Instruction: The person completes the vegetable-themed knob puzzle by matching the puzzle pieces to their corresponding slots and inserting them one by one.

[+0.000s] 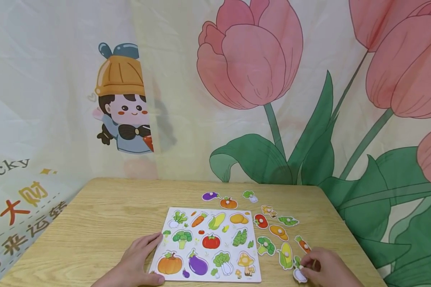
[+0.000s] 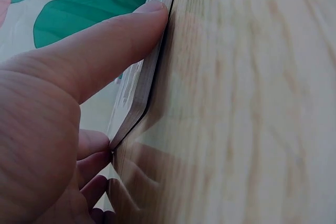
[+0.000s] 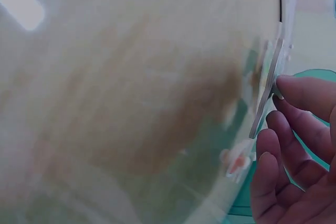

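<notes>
A white wooden puzzle board (image 1: 210, 244) printed with vegetables lies at the table's near middle. My left hand (image 1: 135, 259) grips its near left corner, thumb on the front edge and fingers along the left side; the left wrist view shows the thumb (image 2: 113, 40) against the board's rim (image 2: 142, 85). At the right, my right hand (image 1: 321, 266) pinches a turnip puzzle piece (image 1: 299, 275), white with green leaves, by its small knob. Seen edge-on in the right wrist view, the turnip piece (image 3: 266, 90) is tilted, with fingertips (image 3: 286, 85) at its knob.
Around the board's right side lie a corn piece (image 1: 285, 257), carrot piece (image 1: 302, 243), broccoli piece (image 1: 265, 246), potato piece (image 1: 278, 232), tomato piece (image 1: 261, 220) and several others. Beyond its far edge are an eggplant piece (image 1: 210, 196) and a pumpkin piece (image 1: 228, 203). A printed curtain hangs behind the table.
</notes>
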Action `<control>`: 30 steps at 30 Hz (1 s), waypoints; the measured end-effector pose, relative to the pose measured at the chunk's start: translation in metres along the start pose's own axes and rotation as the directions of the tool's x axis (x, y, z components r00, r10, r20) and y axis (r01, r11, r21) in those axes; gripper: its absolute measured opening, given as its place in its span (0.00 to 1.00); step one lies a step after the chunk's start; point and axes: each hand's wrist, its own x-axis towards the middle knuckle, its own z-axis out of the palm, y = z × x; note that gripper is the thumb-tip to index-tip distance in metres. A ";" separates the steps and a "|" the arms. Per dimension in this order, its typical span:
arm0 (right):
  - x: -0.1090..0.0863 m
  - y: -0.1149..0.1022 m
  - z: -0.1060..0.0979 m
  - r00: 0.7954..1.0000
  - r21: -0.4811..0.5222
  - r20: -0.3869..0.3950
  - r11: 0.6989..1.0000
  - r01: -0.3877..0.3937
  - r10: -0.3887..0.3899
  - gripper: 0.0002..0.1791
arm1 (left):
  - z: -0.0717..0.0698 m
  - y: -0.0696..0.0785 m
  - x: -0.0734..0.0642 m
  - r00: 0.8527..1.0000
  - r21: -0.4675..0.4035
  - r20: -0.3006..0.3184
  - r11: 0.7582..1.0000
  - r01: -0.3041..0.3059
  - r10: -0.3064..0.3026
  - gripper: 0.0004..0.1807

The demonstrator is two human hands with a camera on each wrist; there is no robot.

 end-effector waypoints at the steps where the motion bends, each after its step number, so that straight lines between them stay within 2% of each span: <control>1: 0.000 -0.001 -0.002 1.000 0.000 -0.004 1.000 0.011 -0.011 0.07 | 0.000 0.000 0.000 1.000 -0.007 0.002 1.000 0.005 -0.005 0.65; 5: 0.002 -0.005 -0.007 0.996 -0.013 -0.035 0.997 0.080 -0.080 0.07 | -0.001 0.000 0.000 1.000 -0.013 0.018 1.000 0.008 -0.008 0.65; 11: 0.014 -0.025 -0.001 0.974 -0.066 -0.101 0.979 0.195 -0.201 0.07 | 0.002 -0.003 0.000 1.000 -0.015 0.026 1.000 -0.009 0.010 0.64; 16: 0.033 -0.058 0.006 0.960 -0.065 -0.120 0.967 0.248 -0.254 0.06 | 0.002 -0.004 0.000 1.000 -0.019 0.026 1.000 0.004 -0.003 0.64; 20: 0.054 -0.086 0.015 0.934 -0.070 -0.147 0.945 0.319 -0.326 0.06 | 0.000 -0.002 0.001 0.999 -0.026 0.045 0.999 0.028 -0.027 0.65; 25: 0.080 -0.121 0.025 0.902 -0.084 -0.196 0.923 0.376 -0.385 0.04 | 0.003 -0.005 0.001 0.999 -0.006 0.033 1.000 0.015 -0.015 0.66; 27: 0.088 -0.132 0.029 0.893 -0.090 -0.203 0.916 0.391 -0.401 0.03 | 0.005 -0.007 0.001 0.999 -0.013 0.040 1.000 0.018 -0.017 0.65; 30: 0.100 -0.144 0.035 0.891 -0.076 -0.194 0.912 0.403 -0.410 0.02 | 0.005 -0.008 0.002 0.997 -0.035 0.066 0.998 0.044 -0.041 0.65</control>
